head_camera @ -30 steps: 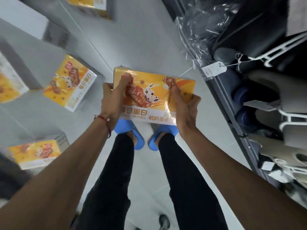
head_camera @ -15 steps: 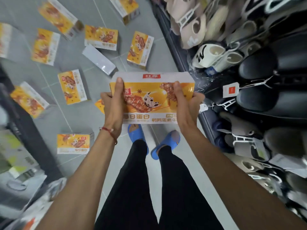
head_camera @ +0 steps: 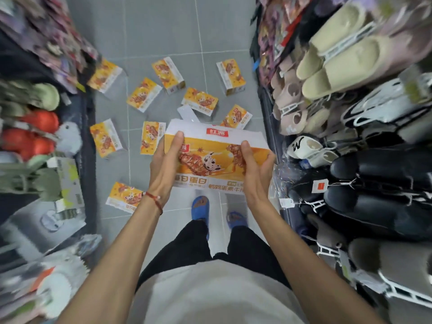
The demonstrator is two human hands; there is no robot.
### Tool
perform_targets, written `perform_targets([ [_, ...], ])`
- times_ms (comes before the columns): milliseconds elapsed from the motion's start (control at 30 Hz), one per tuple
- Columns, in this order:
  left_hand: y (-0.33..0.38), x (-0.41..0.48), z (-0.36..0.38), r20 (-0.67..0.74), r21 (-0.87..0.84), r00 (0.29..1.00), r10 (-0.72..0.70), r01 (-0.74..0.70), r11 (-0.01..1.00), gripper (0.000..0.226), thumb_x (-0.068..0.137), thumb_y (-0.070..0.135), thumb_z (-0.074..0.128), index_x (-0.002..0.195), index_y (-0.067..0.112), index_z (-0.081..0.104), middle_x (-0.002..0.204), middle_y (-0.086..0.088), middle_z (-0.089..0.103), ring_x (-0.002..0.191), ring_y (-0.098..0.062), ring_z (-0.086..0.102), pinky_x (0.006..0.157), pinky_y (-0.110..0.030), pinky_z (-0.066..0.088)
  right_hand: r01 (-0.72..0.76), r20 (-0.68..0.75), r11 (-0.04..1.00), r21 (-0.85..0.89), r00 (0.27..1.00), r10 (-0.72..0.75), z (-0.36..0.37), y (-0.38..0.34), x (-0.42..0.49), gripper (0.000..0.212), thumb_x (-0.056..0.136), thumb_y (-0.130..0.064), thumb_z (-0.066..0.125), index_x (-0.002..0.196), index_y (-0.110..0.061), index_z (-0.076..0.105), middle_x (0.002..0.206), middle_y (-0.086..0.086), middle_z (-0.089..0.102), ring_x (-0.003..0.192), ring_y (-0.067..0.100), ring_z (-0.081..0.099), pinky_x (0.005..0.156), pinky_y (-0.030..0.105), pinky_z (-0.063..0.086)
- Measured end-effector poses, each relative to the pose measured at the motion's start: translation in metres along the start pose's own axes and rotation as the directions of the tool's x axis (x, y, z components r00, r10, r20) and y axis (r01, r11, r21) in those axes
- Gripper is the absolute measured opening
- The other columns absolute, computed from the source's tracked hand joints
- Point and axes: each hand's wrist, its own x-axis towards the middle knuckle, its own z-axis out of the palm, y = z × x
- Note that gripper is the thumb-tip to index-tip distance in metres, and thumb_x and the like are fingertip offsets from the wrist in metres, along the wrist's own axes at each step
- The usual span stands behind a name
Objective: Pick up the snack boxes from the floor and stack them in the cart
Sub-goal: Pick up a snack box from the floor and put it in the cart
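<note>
I hold one orange and white snack box [head_camera: 211, 157] flat in front of my chest, above my feet. My left hand [head_camera: 164, 164] grips its left end with the thumb on top. My right hand [head_camera: 256, 170] grips its right end the same way. Several more snack boxes lie scattered on the grey tile floor ahead, among them one [head_camera: 106, 140] at the left, one [head_camera: 125, 197] near my left foot and one [head_camera: 231, 76] at the far right. No cart shows in this view.
A rack of slippers [head_camera: 350, 66] and black shoes [head_camera: 374, 183] lines the right side of the aisle. On the left stands a dark shelf [head_camera: 87, 136] with red and green items. My blue sandals [head_camera: 199, 208] stand on the floor tiles.
I have straightened up: the view rose, more floor and more scattered boxes came into sight. Both hands kept hold of the same box, which now sits higher above my feet.
</note>
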Motion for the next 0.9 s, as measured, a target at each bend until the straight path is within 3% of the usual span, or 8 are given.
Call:
perform_targets([
  [133,0.002,-0.035,-0.011,-0.156,-0.044,0.987,0.023,-0.031,0.999,0.077,0.07,0.089,0.058,0.132,0.044,0.06,0.118,0.013,0.074,0.113,-0.015,0.069,0.109,-0.049,0.046,0.078,0.114,0.996,-0.049,0.991,-0.072,-0.002,-0.012,-0.009,0.095,0.061,-0.095,0.067,0.135,-0.037,0.053,0.132,-0.002,0.063,0.118,0.02,0.066,0.105,0.05,0.053],
  [233,-0.005,-0.07,-0.013,-0.239,-0.11,0.971,0.032,-0.059,0.992,0.069,0.077,0.082,0.058,0.13,0.038,0.062,0.114,0.011,0.076,0.109,-0.014,0.072,0.106,-0.049,0.049,0.143,0.206,0.986,-0.086,0.971,-0.123,-0.01,-0.018,-0.019,0.098,0.064,-0.092,0.066,0.142,-0.033,0.054,0.135,-0.004,0.062,0.124,0.019,0.064,0.109,0.05,0.05],
  [433,-0.034,-0.148,-0.013,-0.464,-0.25,0.886,-0.013,-0.117,0.961,0.053,0.09,0.068,0.056,0.129,0.033,0.064,0.113,0.009,0.076,0.104,-0.007,0.072,0.1,-0.035,0.052,0.221,0.445,0.968,-0.123,0.884,-0.145,-0.023,-0.015,-0.048,0.092,0.061,-0.093,0.07,0.137,-0.042,0.058,0.137,-0.006,0.062,0.125,0.018,0.064,0.111,0.05,0.049],
  [567,-0.065,-0.206,-0.024,-0.61,-0.327,0.79,-0.07,-0.17,0.93,0.051,0.088,0.069,0.058,0.128,0.038,0.062,0.116,0.013,0.075,0.107,-0.006,0.071,0.099,-0.034,0.05,0.273,0.617,0.949,-0.159,0.778,-0.12,-0.025,0.004,-0.081,0.084,0.06,-0.091,0.074,0.13,-0.048,0.059,0.129,-0.003,0.067,0.12,0.021,0.068,0.107,0.051,0.053],
  [667,-0.093,-0.255,-0.035,-0.704,-0.375,0.699,-0.13,-0.21,0.903,0.051,0.09,0.067,0.057,0.133,0.039,0.058,0.114,0.016,0.074,0.104,-0.003,0.071,0.088,-0.024,0.048,0.328,0.724,0.922,-0.205,0.685,-0.083,-0.028,0.023,-0.119,0.081,0.061,-0.092,0.072,0.127,-0.048,0.059,0.131,-0.004,0.068,0.122,0.021,0.067,0.107,0.051,0.053],
  [767,-0.122,-0.302,-0.046,-0.76,-0.424,0.623,-0.184,-0.261,0.867,0.055,0.091,0.064,0.058,0.138,0.036,0.055,0.117,0.015,0.074,0.105,-0.004,0.071,0.086,-0.024,0.047,0.355,0.819,0.915,-0.194,0.571,-0.048,-0.039,0.041,-0.163,0.055,0.079,-0.069,0.077,0.123,-0.04,0.061,0.119,-0.008,0.071,0.102,0.015,0.075,0.096,0.045,0.061],
  [900,-0.165,-0.373,-0.058,-0.822,-0.459,0.508,-0.256,-0.326,0.826,0.055,0.092,0.063,0.058,0.14,0.036,0.054,0.119,0.013,0.073,0.105,-0.005,0.071,0.086,-0.026,0.049,0.385,0.905,0.906,-0.173,0.425,-0.008,-0.053,0.073,-0.222,0.049,0.09,-0.051,0.077,0.132,-0.033,0.059,0.109,-0.006,0.08,0.094,0.013,0.079,0.086,0.037,0.063],
])
